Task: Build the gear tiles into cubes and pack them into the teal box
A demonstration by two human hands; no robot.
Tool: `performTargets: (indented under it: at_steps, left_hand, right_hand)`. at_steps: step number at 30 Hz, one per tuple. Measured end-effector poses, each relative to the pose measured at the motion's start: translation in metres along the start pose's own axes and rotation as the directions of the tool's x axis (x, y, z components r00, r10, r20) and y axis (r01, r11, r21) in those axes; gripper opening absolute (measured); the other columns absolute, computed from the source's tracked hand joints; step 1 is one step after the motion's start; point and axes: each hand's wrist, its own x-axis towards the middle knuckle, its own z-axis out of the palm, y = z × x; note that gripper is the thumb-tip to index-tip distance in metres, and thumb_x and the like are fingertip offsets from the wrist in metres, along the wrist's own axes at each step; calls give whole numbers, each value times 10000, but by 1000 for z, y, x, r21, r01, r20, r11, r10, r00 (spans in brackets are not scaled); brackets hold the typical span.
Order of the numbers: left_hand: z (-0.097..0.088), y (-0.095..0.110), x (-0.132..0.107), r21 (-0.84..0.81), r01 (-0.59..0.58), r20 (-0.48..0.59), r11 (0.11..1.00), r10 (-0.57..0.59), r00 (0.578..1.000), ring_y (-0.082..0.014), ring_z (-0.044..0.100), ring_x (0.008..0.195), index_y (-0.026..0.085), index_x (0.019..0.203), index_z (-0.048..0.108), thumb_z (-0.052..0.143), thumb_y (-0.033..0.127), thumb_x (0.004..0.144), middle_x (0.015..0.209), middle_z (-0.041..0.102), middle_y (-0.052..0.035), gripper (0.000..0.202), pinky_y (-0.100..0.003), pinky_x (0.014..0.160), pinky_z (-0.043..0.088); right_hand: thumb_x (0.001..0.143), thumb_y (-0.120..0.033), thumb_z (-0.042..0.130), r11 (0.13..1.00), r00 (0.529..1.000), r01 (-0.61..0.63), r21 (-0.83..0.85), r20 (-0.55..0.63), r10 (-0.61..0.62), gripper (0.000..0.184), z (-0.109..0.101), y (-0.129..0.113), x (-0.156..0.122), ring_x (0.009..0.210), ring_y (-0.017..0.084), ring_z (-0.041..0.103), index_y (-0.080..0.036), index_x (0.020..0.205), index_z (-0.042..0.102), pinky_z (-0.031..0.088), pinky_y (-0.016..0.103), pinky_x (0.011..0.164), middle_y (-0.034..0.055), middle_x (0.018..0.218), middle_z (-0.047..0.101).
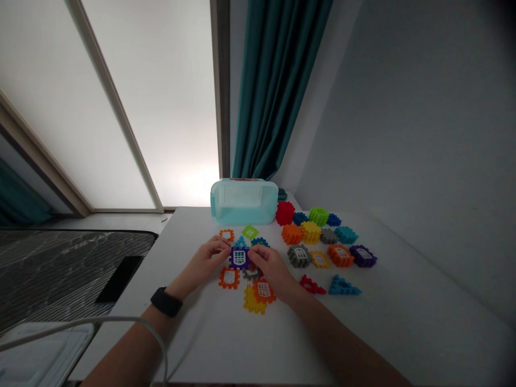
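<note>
A purple toothed window block (pixel 239 258) is held between both hands over the white table (pixel 403 317). My left hand (pixel 207 259), with a black watch on its wrist, pinches the block's left edge. On the block's right edge my right hand (pixel 271 269) pinches too. Around them lie an orange window block (pixel 229 278), a second orange window block (pixel 264 291) on a yellow piece (pixel 250 302), a grey piece (pixel 252 273), an orange frame (pixel 227 235) and a green frame (pixel 250 232).
A pale blue plastic box (pixel 244 202) lies at the table's back. To the right are several coloured blocks (pixel 310 232), a grey window block (pixel 299 256), a red triangle (pixel 312 285) and a blue triangle (pixel 342 286). A teal curtain (pixel 278 86) hangs behind. A white cable (pixel 121 322) crosses the near left.
</note>
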Motion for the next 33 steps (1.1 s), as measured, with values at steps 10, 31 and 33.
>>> performTargets:
  at_steps: [10, 31, 33]
  left_hand:
    - [-2, 5, -2, -25, 138, -99, 990, -140, 985, -181, 583, 823, 168, 865, 647, 559, 430, 912, 822, 640, -31, 280, -319, 783, 486]
    - [1, 4, -1, -28, 95, 76, 995, -92, 993, -166, 567, 783, 171, 745, 590, 611, 441, 872, 813, 599, -16, 300, -292, 732, 480]
    - [1, 4, -1, -16, 95, 73, 995, -94, 993, -167, 566, 782, 172, 752, 589, 606, 454, 869, 814, 599, -17, 306, -293, 733, 478]
  right_hand:
    - [720, -587, 687, 997, 998, 40, -72, -49, -44, 406, -1, -1, 0, 539, 115, 468, -197, 737, 575, 355, 243, 530, -44, 585, 549]
    - [858, -378, 592, 955, 976, 211, -209, 107, -192, 245, -7, 7, 0, 670, 140, 569, -197, 1018, 633, 462, 265, 631, -12, 767, 624]
    - [869, -359, 589, 896, 961, 277, -347, 110, -254, 195, -6, 10, 0, 663, 144, 563, -200, 967, 644, 452, 264, 618, -7, 771, 637]
